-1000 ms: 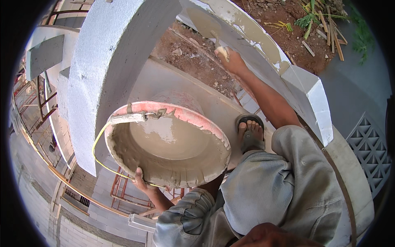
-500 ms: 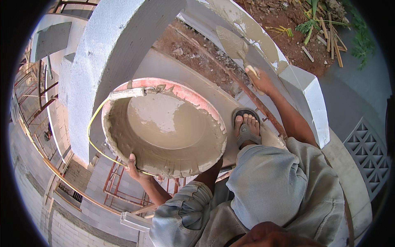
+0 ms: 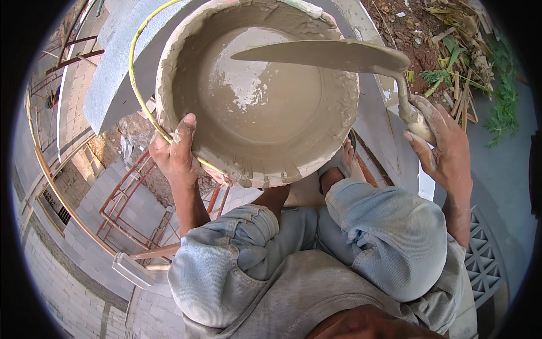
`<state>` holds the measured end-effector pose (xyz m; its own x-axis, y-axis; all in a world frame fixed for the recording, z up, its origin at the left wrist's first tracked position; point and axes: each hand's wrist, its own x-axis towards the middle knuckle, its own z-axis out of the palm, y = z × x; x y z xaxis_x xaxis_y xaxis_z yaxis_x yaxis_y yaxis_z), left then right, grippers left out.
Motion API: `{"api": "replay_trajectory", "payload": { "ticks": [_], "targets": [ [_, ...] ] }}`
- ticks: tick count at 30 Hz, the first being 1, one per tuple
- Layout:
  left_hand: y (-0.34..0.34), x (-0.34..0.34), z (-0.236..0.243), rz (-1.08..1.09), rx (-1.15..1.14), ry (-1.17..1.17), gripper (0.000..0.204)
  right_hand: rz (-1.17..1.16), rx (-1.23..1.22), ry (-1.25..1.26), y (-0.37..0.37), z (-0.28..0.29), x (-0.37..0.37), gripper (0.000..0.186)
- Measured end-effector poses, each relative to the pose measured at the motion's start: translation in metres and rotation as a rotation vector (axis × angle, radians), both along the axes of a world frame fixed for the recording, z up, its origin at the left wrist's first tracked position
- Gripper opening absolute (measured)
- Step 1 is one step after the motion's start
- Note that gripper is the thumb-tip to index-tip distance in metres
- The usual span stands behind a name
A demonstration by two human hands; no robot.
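My left hand [image 3: 176,148] grips the near left rim of a round bucket [image 3: 257,176], thumb over the edge, next to its yellow wire handle [image 3: 134,68]. Wet grey-brown mortar [image 3: 276,107] lies in the bucket, and more is caked along the wall and rim. Closed round a trowel's handle, my right hand [image 3: 446,138] is just right of the bucket. The mortar-smeared trowel [image 3: 322,55] reaches leftward, its blade over the bucket's opening and seen nearly edge-on. Whether the blade carries a load of mortar I cannot tell.
A pale block wall piece [image 3: 121,73] rises behind the bucket at left. Red scaffold frames [image 3: 127,198] stand far below on the left. At the upper right lie soil, wood strips [image 3: 464,99] and green plants [image 3: 502,85]. A patterned grey vent block [image 3: 483,257] is at lower right.
My right hand has brought the trowel from the curved wall ledge back over the bucket. The bucket appears higher and larger in view, with my left hand still on its rim.
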<state>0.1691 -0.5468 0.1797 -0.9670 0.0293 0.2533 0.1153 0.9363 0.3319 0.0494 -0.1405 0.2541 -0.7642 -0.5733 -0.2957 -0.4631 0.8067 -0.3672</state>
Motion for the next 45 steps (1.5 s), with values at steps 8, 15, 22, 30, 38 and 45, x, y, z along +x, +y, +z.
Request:
{"api": "replay_trajectory", "payload": {
  "ticks": [8,15,22,30,38,45],
  "targets": [
    [0.054,-0.015,0.016,0.442,0.644,-0.187,0.027,0.382,0.251,-0.132,-0.072,-0.005,0.002,0.033],
    [0.063,-0.016,0.024,0.435,0.755,-0.187,0.035,-0.082,-0.087,-0.661,-0.032,-0.002,0.007,0.05],
    [0.049,-0.01,0.015,0.334,0.522,-0.178,0.027,-0.155,-0.176,-0.813,-0.026,0.001,0.021,0.048],
    [-0.011,0.015,-0.026,0.114,0.14,-0.04,0.024,-0.293,-0.435,-1.05,0.016,-0.025,0.031,0.053],
    [-0.024,0.033,-0.052,0.856,1.248,-0.128,0.044,-0.612,-0.487,-0.812,0.055,-0.03,0.034,0.049],
    [-0.043,0.048,-0.074,0.856,1.305,-0.138,0.045,-0.852,-0.424,-0.827,0.023,-0.17,-0.039,0.052]
  ]
}}
